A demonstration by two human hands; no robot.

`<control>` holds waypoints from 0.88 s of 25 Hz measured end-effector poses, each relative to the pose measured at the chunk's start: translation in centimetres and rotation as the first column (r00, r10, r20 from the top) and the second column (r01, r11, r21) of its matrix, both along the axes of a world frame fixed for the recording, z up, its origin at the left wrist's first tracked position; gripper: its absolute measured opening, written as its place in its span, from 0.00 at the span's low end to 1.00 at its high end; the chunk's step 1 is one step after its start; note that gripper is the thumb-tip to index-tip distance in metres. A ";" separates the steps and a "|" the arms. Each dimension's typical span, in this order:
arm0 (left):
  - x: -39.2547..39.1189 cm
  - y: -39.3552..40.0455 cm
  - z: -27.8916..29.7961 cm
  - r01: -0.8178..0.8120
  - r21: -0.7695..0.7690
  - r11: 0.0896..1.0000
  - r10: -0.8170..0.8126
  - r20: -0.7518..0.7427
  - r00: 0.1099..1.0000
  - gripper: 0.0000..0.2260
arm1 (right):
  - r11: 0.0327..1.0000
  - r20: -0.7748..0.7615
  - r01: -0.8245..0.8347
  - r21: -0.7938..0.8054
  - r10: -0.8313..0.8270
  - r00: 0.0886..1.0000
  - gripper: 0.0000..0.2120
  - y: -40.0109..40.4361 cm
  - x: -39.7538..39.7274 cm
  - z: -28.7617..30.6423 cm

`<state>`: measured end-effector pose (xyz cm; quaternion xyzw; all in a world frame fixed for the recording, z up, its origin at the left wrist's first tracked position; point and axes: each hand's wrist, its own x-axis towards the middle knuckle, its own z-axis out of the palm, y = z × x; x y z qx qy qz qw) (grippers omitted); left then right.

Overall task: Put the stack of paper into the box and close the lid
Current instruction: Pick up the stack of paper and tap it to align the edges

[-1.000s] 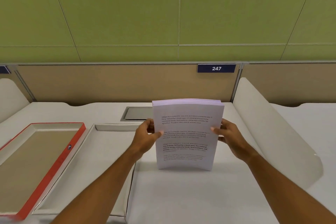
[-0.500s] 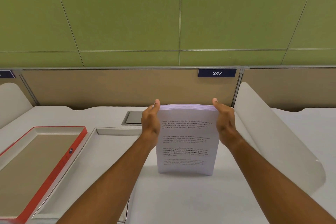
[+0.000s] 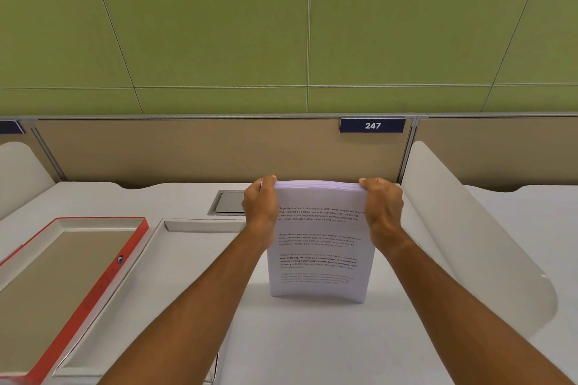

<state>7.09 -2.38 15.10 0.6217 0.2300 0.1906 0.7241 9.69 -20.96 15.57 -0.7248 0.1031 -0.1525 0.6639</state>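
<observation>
Fingers of the left hand (image 3: 261, 208) and the right hand (image 3: 382, 206) curled tight over the top corners of the stack of paper (image 3: 319, 244), which stood upright on its bottom edge on the white desk (image 3: 312, 337). Left of the stack lay the open white box (image 3: 131, 284), beyond that its red-edged lid (image 3: 93, 291), inside up.

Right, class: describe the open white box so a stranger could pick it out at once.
Start at the white desk below the sign 247. Left of the paper stack, held upright by the left hand and right hand, two shallow trays lie side by side. The white box is the nearer, all white, while its neighbour, the lid, is red-edged.
</observation>
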 end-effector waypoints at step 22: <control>-2.4 5.3 -4.9 0.304 0.467 0.830 -0.332 -0.025 0.943 0.10 | 0.862 0.011 -0.486 -0.141 0.492 0.870 0.13 -6.1 -0.9 -7.5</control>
